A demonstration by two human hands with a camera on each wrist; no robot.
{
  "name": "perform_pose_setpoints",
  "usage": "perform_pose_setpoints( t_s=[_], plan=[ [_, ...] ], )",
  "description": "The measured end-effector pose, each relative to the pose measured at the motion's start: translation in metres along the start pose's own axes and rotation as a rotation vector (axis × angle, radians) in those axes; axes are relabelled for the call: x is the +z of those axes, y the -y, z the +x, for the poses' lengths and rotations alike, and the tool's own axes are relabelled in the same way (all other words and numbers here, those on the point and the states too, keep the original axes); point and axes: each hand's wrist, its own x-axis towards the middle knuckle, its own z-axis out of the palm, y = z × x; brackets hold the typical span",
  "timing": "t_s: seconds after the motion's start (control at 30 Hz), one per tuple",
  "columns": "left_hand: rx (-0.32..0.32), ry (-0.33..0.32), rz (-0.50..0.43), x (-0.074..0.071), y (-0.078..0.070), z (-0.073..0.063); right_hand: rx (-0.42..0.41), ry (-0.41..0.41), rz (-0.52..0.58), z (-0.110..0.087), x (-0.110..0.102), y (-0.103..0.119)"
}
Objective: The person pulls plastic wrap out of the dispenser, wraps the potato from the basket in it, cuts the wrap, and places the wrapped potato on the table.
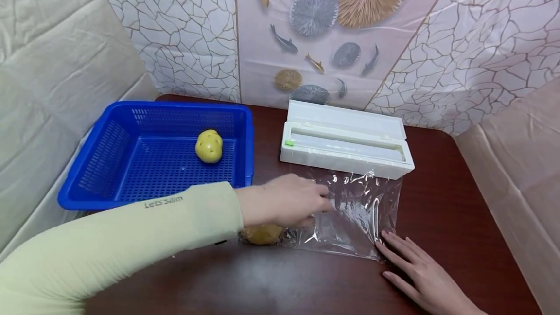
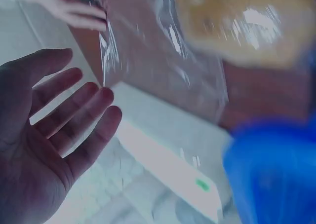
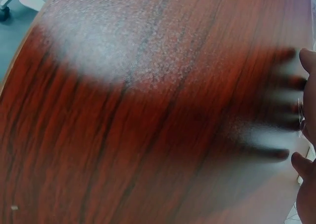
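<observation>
Left grip (image 1: 292, 201) is hovering mid-frame, fingers loosely spread, empty; right grip (image 1: 417, 269) is reaching film (image 1: 345, 220) corner, lower right, fingers straight, pinching nothing. Film's likely being light, clingy; corners are probably offering best hold.

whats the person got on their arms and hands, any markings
The left sleeve is long and pale yellow-green, with dark lettering, seemingly "Lets Slim", near the cuff. The left hand and right hand are bare, without gloves; no rings show.
</observation>
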Motion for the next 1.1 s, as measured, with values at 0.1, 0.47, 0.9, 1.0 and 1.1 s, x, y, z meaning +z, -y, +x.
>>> perform_pose_setpoints(
  t_s=[0.1, 0.47, 0.9, 1.0, 1.1],
  plan=[
    [-0.016, -0.041, 0.0, -0.013, 0.017, -0.012, 0.004, 0.001, -0.005, -0.001, 0.001, 0.0],
    [-0.115, -0.212, 0.029, -0.034, 0.093, -0.072, 0.004, -0.002, -0.005, 0.0, 0.003, 0.0],
    [-0.28, -0.021, 0.159, -0.011, 0.155, -0.124, 0.022, 0.004, 0.005, -0.001, 0.005, 0.0],
    [-0.268, 0.002, 0.207, -0.003, 0.162, -0.129, 0.028, 0.009, 0.004, 0.0, 0.005, 0.0],
    [-0.245, 0.01, 0.247, 0.005, 0.169, -0.133, 0.036, 0.016, 0.002, 0.001, 0.005, 0.001]
  ],
)
